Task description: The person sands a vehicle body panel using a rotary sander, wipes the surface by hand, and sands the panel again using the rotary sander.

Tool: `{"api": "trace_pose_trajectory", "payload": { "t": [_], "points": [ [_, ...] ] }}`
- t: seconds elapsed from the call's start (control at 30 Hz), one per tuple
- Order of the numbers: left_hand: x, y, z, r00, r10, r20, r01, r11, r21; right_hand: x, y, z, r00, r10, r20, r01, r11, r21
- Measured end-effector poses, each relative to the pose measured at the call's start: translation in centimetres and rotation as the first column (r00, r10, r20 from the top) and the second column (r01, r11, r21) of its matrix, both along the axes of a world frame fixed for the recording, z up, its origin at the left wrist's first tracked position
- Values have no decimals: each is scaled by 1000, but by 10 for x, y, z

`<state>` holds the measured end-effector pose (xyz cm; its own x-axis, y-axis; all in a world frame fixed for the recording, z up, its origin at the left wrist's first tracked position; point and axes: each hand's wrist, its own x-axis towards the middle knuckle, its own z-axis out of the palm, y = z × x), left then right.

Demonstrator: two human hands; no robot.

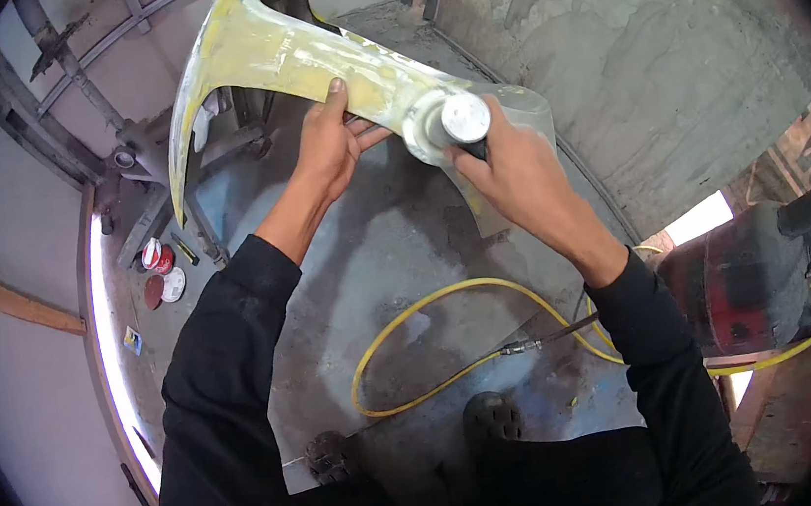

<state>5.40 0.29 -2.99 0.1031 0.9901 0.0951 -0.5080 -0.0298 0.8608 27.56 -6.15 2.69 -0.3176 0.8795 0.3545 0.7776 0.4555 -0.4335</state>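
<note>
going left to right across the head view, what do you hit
round tins on the floor → left hand gripping the yellowish curved panel → sander under the right hand → dark red compressor tank

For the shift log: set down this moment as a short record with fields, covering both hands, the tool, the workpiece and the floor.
Left hand: left hand grips the lower edge of the curved yellowish-white body panel, thumb on its face.
Right hand: right hand holds the round silver air sander pressed on the panel.
Hose: yellow air hose loops across the grey concrete floor.
Floor items: small red-and-white tins and discs lie at the left.
Nearby: dark red rounded tank at the right.
</note>
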Motion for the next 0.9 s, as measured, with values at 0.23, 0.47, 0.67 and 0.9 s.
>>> {"api": "trace_pose_trajectory", "payload": {
  "t": [0.23,0.47,0.67,0.9],
  "points": [
    [9,-4,-1,1000,7,10,-7,1000,-15,-13,13,15,997,-43,62,43,999,5],
    [5,-1,2,996,88,-27,-88,996,-16,26,11,-6,971,-72,-229,76,997,8],
    [12,4,5,970,206,-133,-193,975,107,31,7,-10,944,-145,-297,117,987,-112],
    [30,15,-8,728,555,-402,-485,832,271,37,11,-14,918,-169,-358,108,977,-184]
  ]
}}
